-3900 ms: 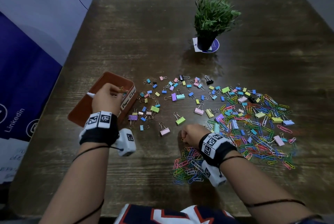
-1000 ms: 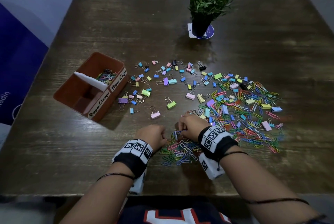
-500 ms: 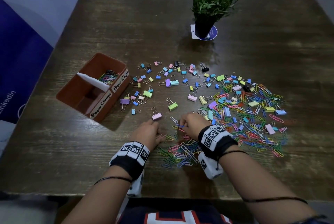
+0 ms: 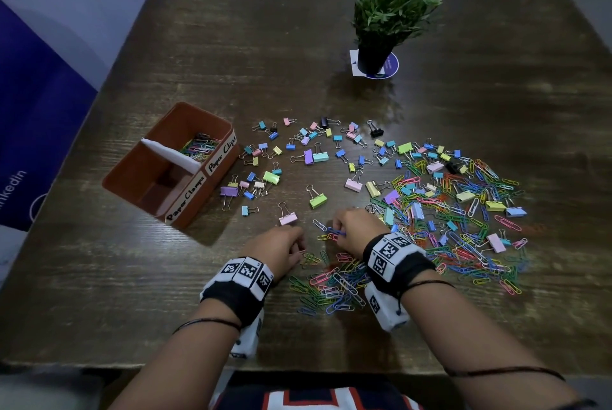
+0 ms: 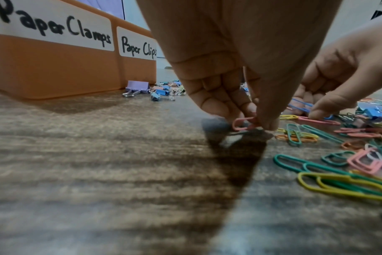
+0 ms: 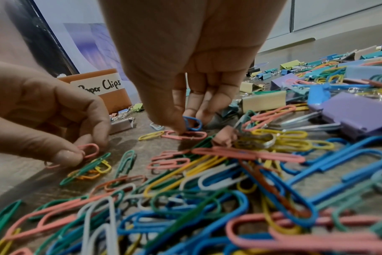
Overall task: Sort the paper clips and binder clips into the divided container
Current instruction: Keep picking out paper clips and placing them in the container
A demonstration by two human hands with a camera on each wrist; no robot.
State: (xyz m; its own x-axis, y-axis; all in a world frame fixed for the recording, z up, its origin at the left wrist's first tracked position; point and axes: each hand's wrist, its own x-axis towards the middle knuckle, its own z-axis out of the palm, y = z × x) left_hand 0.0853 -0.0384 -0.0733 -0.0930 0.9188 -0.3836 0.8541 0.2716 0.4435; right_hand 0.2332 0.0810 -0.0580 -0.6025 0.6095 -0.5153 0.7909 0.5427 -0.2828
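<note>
A brown divided container [image 4: 132,158] stands at the left, labelled "Paper Clamps" and "Paper Clips" [image 5: 55,69]. Its far compartment holds several paper clips [image 4: 198,146]. My left hand [image 4: 299,252] pinches a pink paper clip [image 5: 243,123] on the table at the near pile's left edge. My right hand [image 4: 336,232], close beside it, pinches a blue paper clip [image 6: 193,123] just above the wood. A pile of coloured paper clips [image 4: 334,287] lies between my wrists. Binder clips [image 4: 314,154] are scattered beyond my hands, and a mixed heap [image 4: 457,211] spreads to the right.
A potted plant [image 4: 384,22] stands at the far middle of the wooden table. A pink binder clip [image 4: 287,218] lies just beyond my left hand. A blue banner [image 4: 33,111] hangs past the table's left edge.
My left hand came back from the container to the near pile and now pinches a pink clip. My right hand shifted slightly forward and holds a blue clip.
</note>
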